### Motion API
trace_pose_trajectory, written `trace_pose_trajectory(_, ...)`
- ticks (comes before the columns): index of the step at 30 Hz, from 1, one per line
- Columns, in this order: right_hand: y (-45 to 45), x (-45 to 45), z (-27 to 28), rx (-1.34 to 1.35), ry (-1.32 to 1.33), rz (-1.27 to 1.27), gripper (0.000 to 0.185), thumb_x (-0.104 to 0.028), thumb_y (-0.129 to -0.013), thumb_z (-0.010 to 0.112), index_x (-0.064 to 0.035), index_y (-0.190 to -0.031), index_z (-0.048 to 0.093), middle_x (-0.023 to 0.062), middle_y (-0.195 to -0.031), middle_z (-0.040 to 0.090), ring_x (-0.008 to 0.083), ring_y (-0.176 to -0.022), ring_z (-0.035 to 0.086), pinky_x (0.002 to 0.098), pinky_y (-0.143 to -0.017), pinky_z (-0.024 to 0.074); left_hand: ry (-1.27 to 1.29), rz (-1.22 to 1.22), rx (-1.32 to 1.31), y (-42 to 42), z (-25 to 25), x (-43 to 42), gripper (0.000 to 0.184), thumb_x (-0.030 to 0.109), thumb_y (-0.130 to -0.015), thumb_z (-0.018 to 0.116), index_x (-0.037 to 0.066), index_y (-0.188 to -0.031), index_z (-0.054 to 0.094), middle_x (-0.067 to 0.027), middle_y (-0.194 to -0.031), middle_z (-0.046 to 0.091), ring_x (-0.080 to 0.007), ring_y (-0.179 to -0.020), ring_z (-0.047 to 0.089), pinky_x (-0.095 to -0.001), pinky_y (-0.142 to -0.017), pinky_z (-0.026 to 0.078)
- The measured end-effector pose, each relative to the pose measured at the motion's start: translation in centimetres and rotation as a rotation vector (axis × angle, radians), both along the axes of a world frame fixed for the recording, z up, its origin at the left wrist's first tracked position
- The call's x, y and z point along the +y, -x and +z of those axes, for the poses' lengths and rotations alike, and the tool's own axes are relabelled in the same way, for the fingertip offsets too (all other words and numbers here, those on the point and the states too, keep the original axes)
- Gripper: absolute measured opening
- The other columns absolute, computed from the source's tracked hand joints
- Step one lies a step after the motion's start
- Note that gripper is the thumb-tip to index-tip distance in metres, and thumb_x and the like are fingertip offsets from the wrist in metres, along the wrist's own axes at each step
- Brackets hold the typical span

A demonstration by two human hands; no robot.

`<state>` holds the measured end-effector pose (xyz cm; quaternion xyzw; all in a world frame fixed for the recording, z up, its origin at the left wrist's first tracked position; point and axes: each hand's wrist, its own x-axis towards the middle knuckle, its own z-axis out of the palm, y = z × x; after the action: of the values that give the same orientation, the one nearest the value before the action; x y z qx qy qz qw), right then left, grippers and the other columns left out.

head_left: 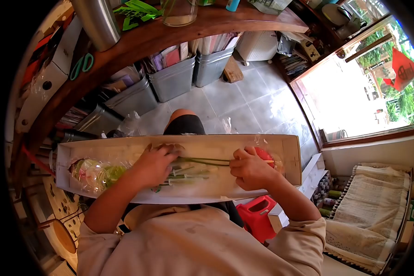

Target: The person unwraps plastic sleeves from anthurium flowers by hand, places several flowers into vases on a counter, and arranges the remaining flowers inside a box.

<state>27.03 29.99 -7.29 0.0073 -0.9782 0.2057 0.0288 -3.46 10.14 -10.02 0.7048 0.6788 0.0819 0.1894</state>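
A long, shallow cardboard box [207,195] lies across the person's lap. Inside it, plastic-wrapped flowers [94,175] fill the left end, and a red flower [264,157] in clear wrap sits at the right end. My right hand [250,169] is closed around thin green stems [204,161] near that red flower. My left hand [156,164] rests over the box at the other end of these stems; its fingertips are blurred. More stems with clear tubes [181,179] lie beside my left hand.
Beyond the box is a curved wooden table [207,28] with a metal cylinder [96,23], green-handled scissors [82,66] and a glass vessel [178,13]. Metal bins [172,80] stand below it. A red plastic container [257,216] is under the box's near edge. A cloth-covered surface [370,211] stands right.
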Motion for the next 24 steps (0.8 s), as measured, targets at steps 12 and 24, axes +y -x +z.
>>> trace_pose_trajectory(12, -1.3, 0.2, 0.2, 0.117, -0.010, -0.253, 0.040, -0.007, -0.078, 0.071, -0.0137, -0.118, 0.074, 0.0101, -0.105, 0.067, 0.0290, -0.107, 0.061, 0.0446, -0.098, 0.0412, -0.491, -0.601, -0.014, -14.5, -2.2, 8.0, 0.022, 0.015, -0.077, 0.068, 0.004, -0.095, 0.071, -0.0111, -0.092, 0.070, -0.0269, -0.083, 0.071, -0.0376, -0.073, 0.057)
trace_pose_trajectory(24, -6.4, -1.2, 2.5, 0.244, -0.079, -0.349, 0.041, -0.014, -0.076, 0.084, -0.0079, -0.114, 0.074, 0.0091, -0.110, 0.071, 0.0283, -0.107, 0.067, 0.0443, -0.092, 0.0524, -0.290, -0.480, -0.187, -15.0, -3.8, 8.1, 0.012, 0.015, -0.078, 0.069, 0.009, -0.088, 0.071, -0.0061, -0.087, 0.069, -0.0250, -0.082, 0.073, -0.0377, -0.070, 0.058)
